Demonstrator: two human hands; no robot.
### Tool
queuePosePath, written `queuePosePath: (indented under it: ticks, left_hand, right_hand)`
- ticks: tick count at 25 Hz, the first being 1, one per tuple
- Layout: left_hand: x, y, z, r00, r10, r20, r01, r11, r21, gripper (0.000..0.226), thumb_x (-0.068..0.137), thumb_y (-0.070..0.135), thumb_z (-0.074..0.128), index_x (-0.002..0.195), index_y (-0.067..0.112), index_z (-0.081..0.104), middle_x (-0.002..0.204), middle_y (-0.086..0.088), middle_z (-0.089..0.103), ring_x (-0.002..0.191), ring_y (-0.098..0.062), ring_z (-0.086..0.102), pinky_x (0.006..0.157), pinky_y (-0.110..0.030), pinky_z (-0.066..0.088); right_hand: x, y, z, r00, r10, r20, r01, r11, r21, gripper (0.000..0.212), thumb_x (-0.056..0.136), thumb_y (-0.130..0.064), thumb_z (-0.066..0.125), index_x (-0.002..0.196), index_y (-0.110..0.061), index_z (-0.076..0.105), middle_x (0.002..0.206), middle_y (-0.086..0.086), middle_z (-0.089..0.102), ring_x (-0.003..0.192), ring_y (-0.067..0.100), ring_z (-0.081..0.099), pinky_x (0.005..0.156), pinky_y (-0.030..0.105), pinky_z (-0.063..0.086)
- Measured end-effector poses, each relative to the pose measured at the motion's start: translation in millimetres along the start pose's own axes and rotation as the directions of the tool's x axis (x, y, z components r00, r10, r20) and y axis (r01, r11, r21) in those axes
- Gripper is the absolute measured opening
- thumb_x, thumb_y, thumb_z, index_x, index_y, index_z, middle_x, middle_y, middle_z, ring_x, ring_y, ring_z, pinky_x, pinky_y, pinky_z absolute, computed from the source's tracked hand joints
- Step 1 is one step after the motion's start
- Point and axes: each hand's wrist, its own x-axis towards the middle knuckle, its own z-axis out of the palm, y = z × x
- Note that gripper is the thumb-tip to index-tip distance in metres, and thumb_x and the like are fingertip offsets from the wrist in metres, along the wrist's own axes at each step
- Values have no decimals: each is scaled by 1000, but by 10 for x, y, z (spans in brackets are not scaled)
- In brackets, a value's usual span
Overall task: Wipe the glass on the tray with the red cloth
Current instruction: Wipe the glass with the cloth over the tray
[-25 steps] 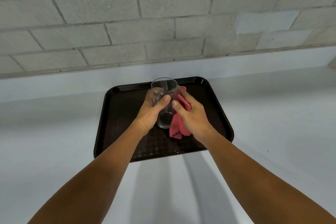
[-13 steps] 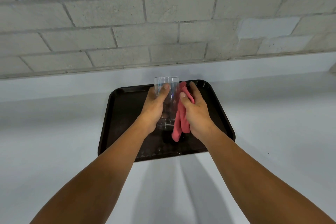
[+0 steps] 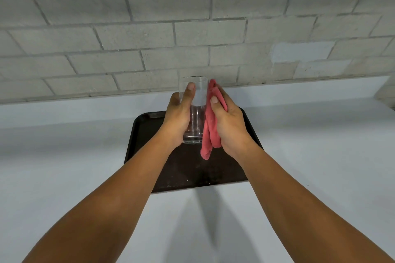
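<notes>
Head view: the glass (image 3: 195, 113) is gripped upright by the left hand (image 3: 178, 117) above the tray (image 3: 140, 141), while the cloth (image 3: 210, 126) is clutched in the right hand (image 3: 229, 124) and pressed to its side. A slip and breakage could be caused if too much sideways pressure is applied.

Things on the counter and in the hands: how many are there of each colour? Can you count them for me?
Clear: 1, the glass, gripped by the left hand
Red: 1, the cloth, held by the right hand
Black: 1, the tray
Total: 3
</notes>
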Motion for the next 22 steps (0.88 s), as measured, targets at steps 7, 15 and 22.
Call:
queuePosePath:
  ticks: [7,15,22]
  left_hand:
    - [-53,152,-74,999,-46,-9,45,995,-86,85,74,84,50,129,20,57,124,-15,68,104,-26,72,83,-45,61]
    - [-118,131,-126,998,-53,19,55,989,-136,75,76,82,52,117,20,65,101,-14,75,68,-14,76,50,-28,56]
    - [-161,27,-100,997,-14,80,31,974,-224,73,75,67,72,128,18,61,105,-12,78,89,-24,78,64,-37,61]
  right_hand:
    - [-70,-141,67,994,-46,103,56,994,-95,47,103,-34,44,147,-44,33,142,-22,42,98,-26,49,80,0,42]
    - [-166,-139,187,987,-99,124,116,985,-131,53,104,-31,43,148,-50,23,155,-22,26,123,-12,38,82,-6,35]
    - [-244,-86,194,983,-114,145,148,957,-249,57,104,-32,40,151,-48,12,146,-32,24,112,-28,34,85,-5,31]
